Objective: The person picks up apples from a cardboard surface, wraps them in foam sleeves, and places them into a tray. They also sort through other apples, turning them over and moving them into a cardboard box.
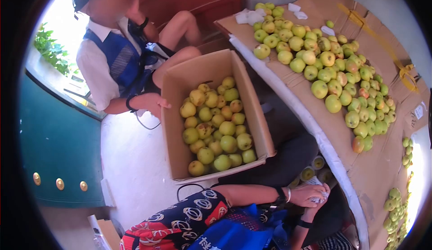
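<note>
The left hand (306,194) and the right hand (320,203) are together, closed on a piece of white netting (318,196) between them. The fingers cover much of it, and it looks as though a fruit may be inside, though the view is too small to be sure. The left hand's arm reaches across from a patterned sleeve (180,218), with a dark band and a pale bracelet at the wrist; the right hand's arm rises from below, also with a dark band.

Just beyond the hands, toward the big carton, lie netted fruits (308,174), one beside another. Farther off, ahead and to the left of the hands, a large open carton (173,137) tilts, holding many yellow-green apples (227,127), some with brown marks. A co-worker's hand (155,104) touches its far left side; the co-worker's other hand (135,9) is raised beside the head.

Ahead and to the right of the hands, a cardboard-covered surface (310,124) bears a broad spread of green and reddish apples (333,103). Loose white net pieces (246,17) lie at its far left end, and a yellow strap (378,34) runs along its far side. More green apples (393,209) lie to the right of the hands.
</note>
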`<action>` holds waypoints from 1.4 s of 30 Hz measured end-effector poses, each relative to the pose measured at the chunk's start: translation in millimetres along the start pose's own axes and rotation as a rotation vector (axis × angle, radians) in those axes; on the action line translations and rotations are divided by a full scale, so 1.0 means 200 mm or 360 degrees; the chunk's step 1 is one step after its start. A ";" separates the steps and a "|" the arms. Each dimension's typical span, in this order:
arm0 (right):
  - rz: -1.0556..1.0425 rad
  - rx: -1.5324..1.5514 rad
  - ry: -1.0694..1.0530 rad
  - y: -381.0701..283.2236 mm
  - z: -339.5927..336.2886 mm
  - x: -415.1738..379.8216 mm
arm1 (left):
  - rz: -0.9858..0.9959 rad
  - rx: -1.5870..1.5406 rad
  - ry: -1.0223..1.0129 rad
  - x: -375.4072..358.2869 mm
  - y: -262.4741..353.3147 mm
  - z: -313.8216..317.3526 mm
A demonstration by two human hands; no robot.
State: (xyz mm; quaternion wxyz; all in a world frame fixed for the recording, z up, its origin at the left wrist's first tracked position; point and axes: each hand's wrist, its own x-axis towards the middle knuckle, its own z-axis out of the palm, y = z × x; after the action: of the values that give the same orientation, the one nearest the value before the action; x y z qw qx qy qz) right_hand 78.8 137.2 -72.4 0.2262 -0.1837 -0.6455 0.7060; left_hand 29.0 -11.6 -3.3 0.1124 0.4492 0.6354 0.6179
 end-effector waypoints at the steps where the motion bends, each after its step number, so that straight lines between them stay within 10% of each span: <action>1: 0.0077 0.0028 0.0013 0.02 -0.03 0.01 | 0.0070 -0.0044 0.0075 0.00 0.01 0.02; 5: 0.0314 0.0445 -0.0118 -0.14 0.03 -0.06 | -0.0668 -0.0662 0.0463 0.02 -0.01 -0.05; 7: -0.0356 -0.0488 -0.0447 -0.25 0.06 -0.09 | -0.0518 0.0066 0.0865 0.02 -0.11 0.01; 8: 0.0370 0.0212 -0.0313 -0.19 0.00 -0.09 | -0.0794 -0.0415 0.0577 0.00 -0.12 0.04; 14: 0.0534 0.0655 -0.0499 -0.15 0.01 -0.09 | -0.1131 -0.1152 0.0599 0.00 -0.19 0.07; 21: 0.0085 0.0201 -0.0228 -0.04 0.05 -0.09 | -0.1142 -0.1016 0.0810 -0.03 -0.29 0.17; 31: 0.0498 0.0094 -0.0284 -0.12 -0.11 -0.04 | -0.0661 -0.0782 0.1261 0.05 -0.33 0.15; 33: 0.0819 0.0678 0.0145 -0.31 0.07 -0.08 | -0.0545 -0.0776 0.1365 0.07 -0.23 0.11; 37: 0.0929 0.0553 -0.0742 -0.13 0.07 -0.20 | -0.0619 -0.0799 0.1335 0.07 -0.20 0.07; 42: 0.0712 0.0553 -0.0384 -0.18 0.23 -0.05 | -0.0527 -0.0385 0.1007 0.04 -0.09 0.03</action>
State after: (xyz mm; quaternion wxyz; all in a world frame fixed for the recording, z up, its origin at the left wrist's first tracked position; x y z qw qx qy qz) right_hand 65.1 95.6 -31.6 0.0149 -0.1947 -0.4807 0.8548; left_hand 21.0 1.7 -17.4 0.0612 0.1109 0.6252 0.7702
